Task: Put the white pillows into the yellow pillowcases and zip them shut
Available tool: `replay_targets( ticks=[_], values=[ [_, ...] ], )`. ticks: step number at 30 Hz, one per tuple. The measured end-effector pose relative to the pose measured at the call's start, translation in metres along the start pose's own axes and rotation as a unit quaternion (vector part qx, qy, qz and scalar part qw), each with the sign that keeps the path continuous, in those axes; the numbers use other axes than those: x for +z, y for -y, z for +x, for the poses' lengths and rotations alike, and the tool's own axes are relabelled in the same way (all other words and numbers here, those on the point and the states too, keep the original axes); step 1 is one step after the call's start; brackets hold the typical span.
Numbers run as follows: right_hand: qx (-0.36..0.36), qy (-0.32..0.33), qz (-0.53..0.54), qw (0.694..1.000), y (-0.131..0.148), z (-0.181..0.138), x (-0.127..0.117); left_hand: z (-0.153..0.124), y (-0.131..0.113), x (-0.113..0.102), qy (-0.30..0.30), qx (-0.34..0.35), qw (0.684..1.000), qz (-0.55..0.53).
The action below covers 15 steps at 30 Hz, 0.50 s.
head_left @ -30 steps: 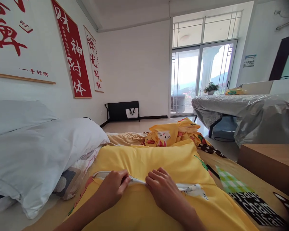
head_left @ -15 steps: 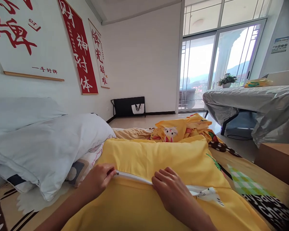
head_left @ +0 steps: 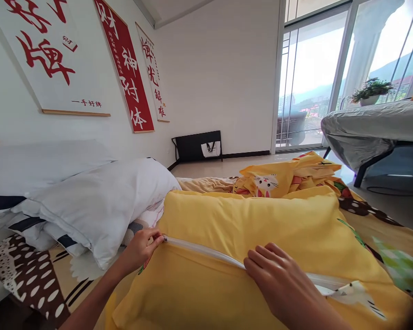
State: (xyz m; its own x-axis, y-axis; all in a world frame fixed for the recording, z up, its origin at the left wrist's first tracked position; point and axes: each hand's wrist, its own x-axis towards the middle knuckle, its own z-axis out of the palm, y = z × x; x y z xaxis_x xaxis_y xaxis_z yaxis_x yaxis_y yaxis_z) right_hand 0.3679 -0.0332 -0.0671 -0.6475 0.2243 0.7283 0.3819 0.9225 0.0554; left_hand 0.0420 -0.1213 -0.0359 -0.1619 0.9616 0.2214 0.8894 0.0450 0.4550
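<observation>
Here's the yellow pillow (head_left: 206,298), lying on the bed (head_left: 371,224) at the near centre, with its white zip (head_left: 201,250) running from left to right across the top. The left hand (head_left: 142,248) is at the zip's left end, thumb and fingers pinched together on it, right at the pillow's edge. Over to the right hand (head_left: 282,277): fingers curled together, clamped on the zip around its middle, thumb out of sight. To its right the white strip gapes a little, beside a printed white patch (head_left: 358,295). Just beyond the pillow sits a crumpled heap of yellow printed fabric (head_left: 289,174), cat face showing. On the left, a plump white pillow (head_left: 103,201) lies near the left hand. And far right, a plastic-covered bench (head_left: 361,121) carries a potted plant (head_left: 371,91).
</observation>
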Motion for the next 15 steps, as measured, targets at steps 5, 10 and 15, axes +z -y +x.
replay_targets(
  ticks=[5, 10, 15],
  values=[
    [0.0, -0.01, 0.003, 1.0, 0.0, -0.001, -0.001, 0.003, 0.014, 0.006, -0.007, -0.008, 1.0, -0.024],
    [-0.006, -0.018, 0.002, 1.0, 0.0, -0.001, -0.002, 0.004, 0.024, 0.011, -0.024, 0.014, 1.0, 0.014],
    [0.003, -0.007, 0.01, 1.0, 0.0, -0.001, -0.003, 0.003, 0.031, 0.022, -0.068, 0.061, 0.987, 0.129]
  ],
)
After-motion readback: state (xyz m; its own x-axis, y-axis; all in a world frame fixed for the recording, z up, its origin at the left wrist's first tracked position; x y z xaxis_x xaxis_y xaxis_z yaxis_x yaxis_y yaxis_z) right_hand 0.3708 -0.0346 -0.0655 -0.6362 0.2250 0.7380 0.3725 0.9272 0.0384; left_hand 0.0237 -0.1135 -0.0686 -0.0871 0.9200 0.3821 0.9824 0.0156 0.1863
